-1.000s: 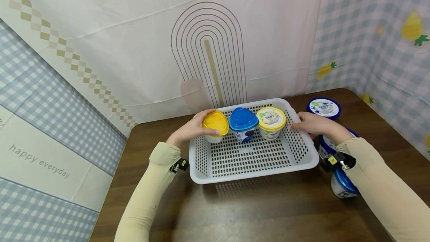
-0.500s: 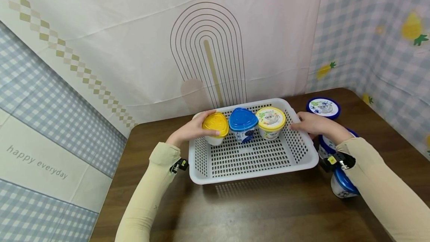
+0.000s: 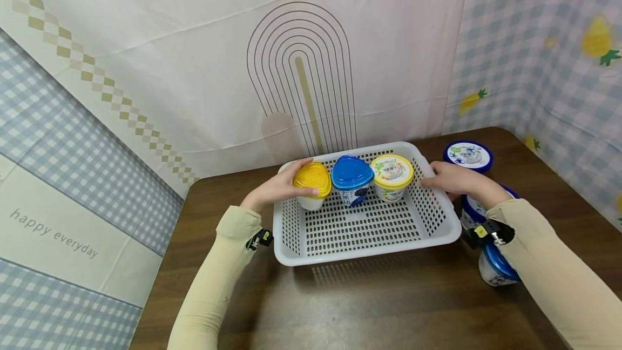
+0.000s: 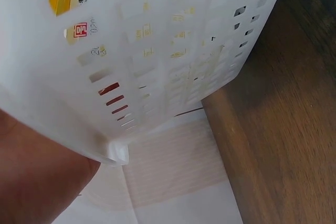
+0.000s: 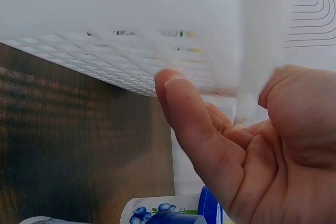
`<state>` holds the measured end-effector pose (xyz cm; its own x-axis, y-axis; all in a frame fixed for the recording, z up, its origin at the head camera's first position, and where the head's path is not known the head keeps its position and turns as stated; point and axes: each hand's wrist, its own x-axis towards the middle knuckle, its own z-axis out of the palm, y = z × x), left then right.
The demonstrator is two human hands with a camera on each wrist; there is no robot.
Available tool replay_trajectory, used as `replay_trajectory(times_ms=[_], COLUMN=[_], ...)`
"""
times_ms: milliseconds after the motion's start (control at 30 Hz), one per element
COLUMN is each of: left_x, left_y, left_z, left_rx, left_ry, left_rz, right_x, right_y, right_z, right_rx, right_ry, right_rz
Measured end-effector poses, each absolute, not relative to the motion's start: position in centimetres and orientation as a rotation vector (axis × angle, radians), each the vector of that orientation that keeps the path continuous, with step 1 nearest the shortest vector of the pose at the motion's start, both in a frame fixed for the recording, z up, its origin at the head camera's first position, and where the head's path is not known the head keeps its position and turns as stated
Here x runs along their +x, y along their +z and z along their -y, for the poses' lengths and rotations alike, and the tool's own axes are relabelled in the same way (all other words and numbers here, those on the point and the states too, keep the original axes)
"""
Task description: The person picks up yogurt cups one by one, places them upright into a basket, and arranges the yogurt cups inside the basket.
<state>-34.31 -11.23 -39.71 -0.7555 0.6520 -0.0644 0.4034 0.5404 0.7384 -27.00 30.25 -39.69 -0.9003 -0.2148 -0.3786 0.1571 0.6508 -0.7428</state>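
Observation:
My left hand [image 3: 282,183] holds a yogurt cup with a yellow lid [image 3: 312,179] at the left end of a white perforated basket [image 3: 364,253], fingers behind and thumb in front. On the other side, my right hand [image 3: 452,180] grips the basket's right rim, thumb over the inner side; in the right wrist view its fingers [image 5: 189,114] reach below the basket outside. Between the hands, a blue-lidded yogurt cup [image 3: 352,174] and a round cup with a yellow-rimmed lid [image 3: 392,173] stand upright in the basket's back row. Its underside shows above the tabletop in the right wrist view.
Several blue-lidded cups stand right of the basket: one at the back [image 3: 468,156], one partly under the right wrist [image 3: 473,209], one nearer the front [image 3: 497,269]. The brown wooden table [image 3: 369,307] meets a patterned cloth [image 3: 214,69] behind.

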Motion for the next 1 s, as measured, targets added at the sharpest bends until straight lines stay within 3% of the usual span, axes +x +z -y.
replay_trajectory(times_ms=[1000], left_x=[-34.49], left_y=[-39.85], left_z=[10.67], left_rx=[0.846], left_ry=[1.008], left_rz=[-2.446], right_x=[-27.11], right_y=[-39.99], right_z=[-30.33], right_rx=[-0.039], right_ry=[-1.145], right_rz=[-2.445])
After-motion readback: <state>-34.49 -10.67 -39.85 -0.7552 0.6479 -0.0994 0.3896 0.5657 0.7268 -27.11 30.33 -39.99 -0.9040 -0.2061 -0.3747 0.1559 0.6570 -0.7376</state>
